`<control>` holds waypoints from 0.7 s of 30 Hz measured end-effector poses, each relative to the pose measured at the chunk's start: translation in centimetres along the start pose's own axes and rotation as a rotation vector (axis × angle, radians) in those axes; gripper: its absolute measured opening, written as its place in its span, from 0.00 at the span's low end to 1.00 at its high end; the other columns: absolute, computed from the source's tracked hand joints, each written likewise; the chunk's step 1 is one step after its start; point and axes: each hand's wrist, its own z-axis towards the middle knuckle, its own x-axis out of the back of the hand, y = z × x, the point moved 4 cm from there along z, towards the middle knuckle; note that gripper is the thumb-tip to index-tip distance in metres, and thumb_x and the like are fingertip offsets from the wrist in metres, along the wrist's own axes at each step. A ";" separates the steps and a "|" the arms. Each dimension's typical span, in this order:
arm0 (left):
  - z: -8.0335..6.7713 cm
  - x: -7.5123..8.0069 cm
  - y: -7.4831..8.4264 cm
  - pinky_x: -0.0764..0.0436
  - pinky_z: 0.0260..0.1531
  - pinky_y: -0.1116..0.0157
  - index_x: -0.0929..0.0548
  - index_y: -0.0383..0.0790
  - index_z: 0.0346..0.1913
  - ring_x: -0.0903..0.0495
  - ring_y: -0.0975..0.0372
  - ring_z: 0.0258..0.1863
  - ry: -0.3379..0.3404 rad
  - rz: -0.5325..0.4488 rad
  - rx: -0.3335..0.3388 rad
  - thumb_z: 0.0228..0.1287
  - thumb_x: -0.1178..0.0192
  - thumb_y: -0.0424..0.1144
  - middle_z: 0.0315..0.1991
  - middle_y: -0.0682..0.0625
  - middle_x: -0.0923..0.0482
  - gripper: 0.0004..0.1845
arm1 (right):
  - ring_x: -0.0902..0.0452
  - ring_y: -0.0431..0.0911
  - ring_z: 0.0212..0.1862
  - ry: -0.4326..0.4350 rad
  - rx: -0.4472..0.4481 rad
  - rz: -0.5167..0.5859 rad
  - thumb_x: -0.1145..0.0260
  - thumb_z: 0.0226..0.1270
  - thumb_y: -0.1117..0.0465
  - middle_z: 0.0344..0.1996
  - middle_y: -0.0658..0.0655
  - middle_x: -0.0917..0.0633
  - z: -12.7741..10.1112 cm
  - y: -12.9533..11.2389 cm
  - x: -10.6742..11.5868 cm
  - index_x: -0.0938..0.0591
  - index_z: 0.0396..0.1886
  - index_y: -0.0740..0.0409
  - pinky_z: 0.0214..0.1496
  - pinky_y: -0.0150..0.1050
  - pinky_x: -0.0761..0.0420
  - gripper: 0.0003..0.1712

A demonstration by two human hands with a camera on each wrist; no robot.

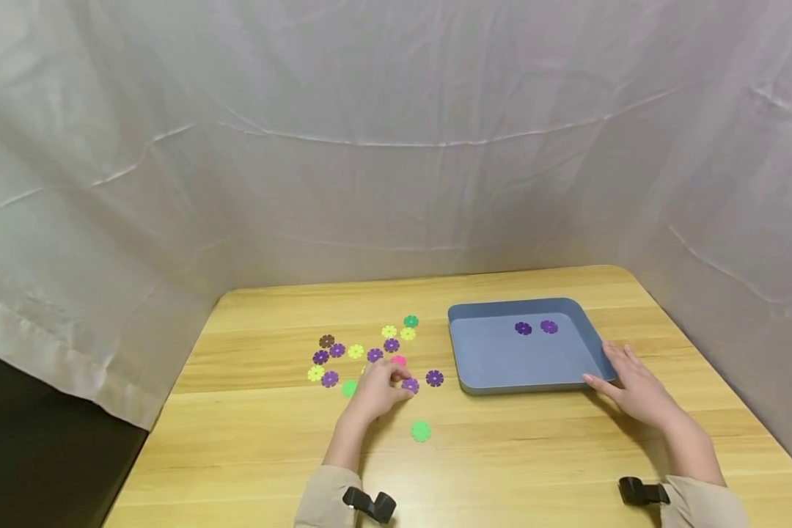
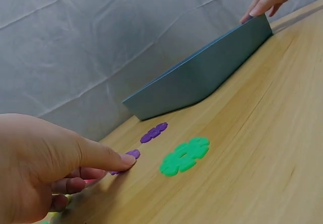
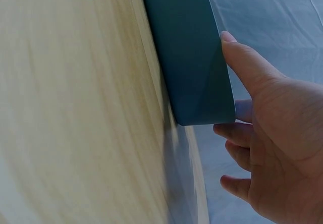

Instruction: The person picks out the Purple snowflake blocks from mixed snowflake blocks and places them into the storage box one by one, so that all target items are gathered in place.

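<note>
While right hand (image 1: pixel 636 392) steadies tray (image 1: pixel 495 359) corner, left hand (image 1: pixel 378 390) fingertips seemingly pinch purple flower (image 1: pixel 410 385).

The table (image 1: pixel 567 455) is pale wood with a smooth, faintly glossy grain. The blue tray (image 1: pixel 495 359) looks like matt plastic. The flower discs (image 1: pixel 420 430) are flat, smooth plastic. Creased whitish cloth (image 1: pixel 369 147) hangs behind the table's far edge.

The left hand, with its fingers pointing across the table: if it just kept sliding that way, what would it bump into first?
Probably the purple flower piece right at the left hand's fingertips. Beyond it lies another purple flower, then the blue tray, though depth is hard to judge.
</note>
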 end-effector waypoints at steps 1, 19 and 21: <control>0.0 0.0 -0.1 0.25 0.43 0.64 0.16 0.42 0.42 0.29 0.61 0.40 -0.003 -0.017 0.005 0.51 0.27 0.39 0.38 0.51 0.23 0.15 | 0.64 0.74 0.74 0.001 0.000 0.000 0.42 0.71 0.43 0.70 0.82 0.48 0.0 0.0 0.0 0.52 0.73 0.76 0.69 0.73 0.55 0.51; 0.4 0.8 0.8 0.21 0.31 0.70 0.20 0.43 0.36 0.23 0.62 0.30 -0.034 -0.236 0.024 0.60 0.34 0.35 0.31 0.52 0.20 0.04 | 0.63 0.74 0.74 0.002 0.008 -0.003 0.42 0.72 0.43 0.71 0.81 0.48 0.1 -0.1 0.0 0.51 0.73 0.76 0.71 0.71 0.55 0.50; 0.6 1.1 1.2 0.20 0.32 0.69 0.20 0.43 0.37 0.22 0.62 0.31 -0.029 -0.254 0.018 0.60 0.34 0.36 0.32 0.52 0.20 0.05 | 0.62 0.75 0.73 0.002 0.011 -0.009 0.42 0.72 0.43 0.71 0.81 0.47 0.2 -0.1 -0.1 0.51 0.73 0.76 0.71 0.71 0.55 0.50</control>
